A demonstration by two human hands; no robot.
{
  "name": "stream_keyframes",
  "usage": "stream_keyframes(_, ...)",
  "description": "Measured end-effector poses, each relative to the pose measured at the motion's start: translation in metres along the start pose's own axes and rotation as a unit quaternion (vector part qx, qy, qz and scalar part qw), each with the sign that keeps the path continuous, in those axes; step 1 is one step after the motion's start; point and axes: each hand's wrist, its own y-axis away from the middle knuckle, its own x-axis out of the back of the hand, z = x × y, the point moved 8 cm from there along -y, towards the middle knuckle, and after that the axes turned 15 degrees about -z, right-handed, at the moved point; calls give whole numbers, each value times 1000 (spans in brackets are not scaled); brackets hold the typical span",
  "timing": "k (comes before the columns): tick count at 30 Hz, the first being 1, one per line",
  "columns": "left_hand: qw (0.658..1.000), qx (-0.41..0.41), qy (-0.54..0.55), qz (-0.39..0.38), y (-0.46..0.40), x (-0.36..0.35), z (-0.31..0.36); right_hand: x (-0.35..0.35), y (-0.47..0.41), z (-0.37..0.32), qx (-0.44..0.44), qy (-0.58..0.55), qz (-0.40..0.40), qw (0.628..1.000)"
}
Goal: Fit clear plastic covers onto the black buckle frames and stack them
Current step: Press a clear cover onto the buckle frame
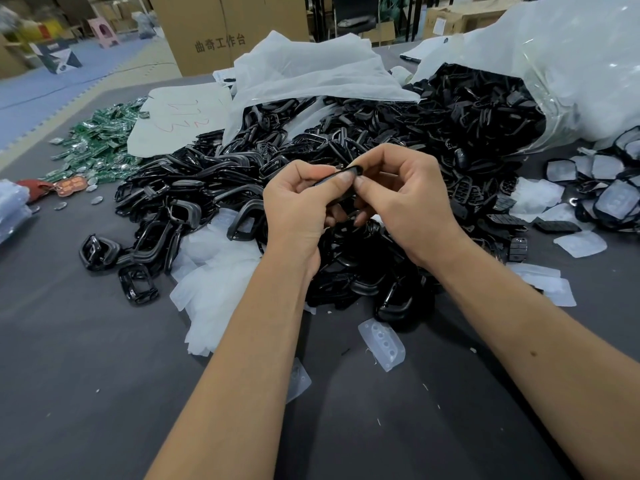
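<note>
Both my hands meet above the middle of a big heap of black buckle frames (194,199). My left hand (301,209) and my right hand (405,202) pinch one black frame (348,173) between thumbs and fingers, seen edge-on. Whether a cover sits on it is hidden by my fingers. Clear plastic covers (214,271) lie piled under and left of my left forearm. One single clear cover (382,342) with holes lies on the table between my forearms. Frames fitted with covers (616,199) are gathered at the right edge.
The grey table (86,375) holds green circuit boards (104,140) at the far left, small black button pads (517,247) on the right, and large clear bags (554,64) spilling black parts at the back. A cardboard box (221,32) stands behind the table.
</note>
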Motion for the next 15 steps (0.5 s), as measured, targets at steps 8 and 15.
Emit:
stream_keyframes(8,1000,8,1,-8,-1,1,0,0,2,4,-19,-10,13,1000)
stream_keyframes(15,1000,2,-12,-24,-1,0,-2,9,3,11,-58,5,61,996)
